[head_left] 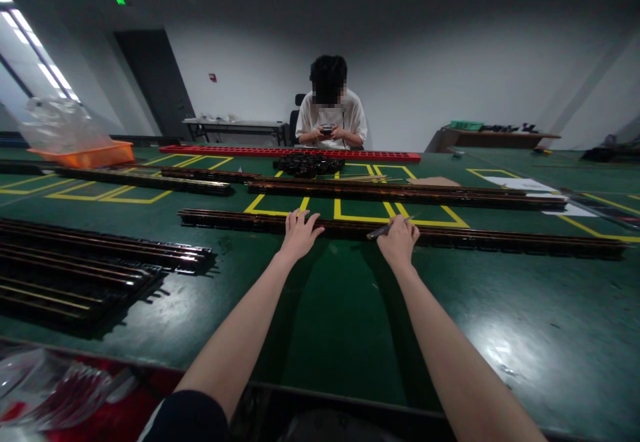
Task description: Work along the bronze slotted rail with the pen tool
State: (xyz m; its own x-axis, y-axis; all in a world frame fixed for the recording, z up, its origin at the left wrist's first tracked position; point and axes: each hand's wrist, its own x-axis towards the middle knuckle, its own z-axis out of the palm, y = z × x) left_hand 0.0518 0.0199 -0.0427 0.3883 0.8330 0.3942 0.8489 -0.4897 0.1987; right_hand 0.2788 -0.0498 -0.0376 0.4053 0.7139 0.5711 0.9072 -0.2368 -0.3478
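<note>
A long black rail with copper-coloured strips (500, 238) lies crosswise on the green table before me. My left hand (299, 234) rests on this rail, its fingers spread over the top. Along the same rail, farther right, my right hand (399, 239) is closed around a slim grey tool (379, 231). A thin tip shows beyond my fingers; the tool's exact kind cannot be made out. Behind lies another bundle of similar rails (400, 192), with yellow tape outlines (350, 212) on the table between.
Stacked rails (90, 262) lie at left. Farther back are an orange basket (95, 154) with clear plastic, a dark heap of parts (307, 163) and a red slotted strip (370, 155). A person (331, 112) sits opposite, holding a small dark device. Plastic bags (55, 389) lie below the near edge.
</note>
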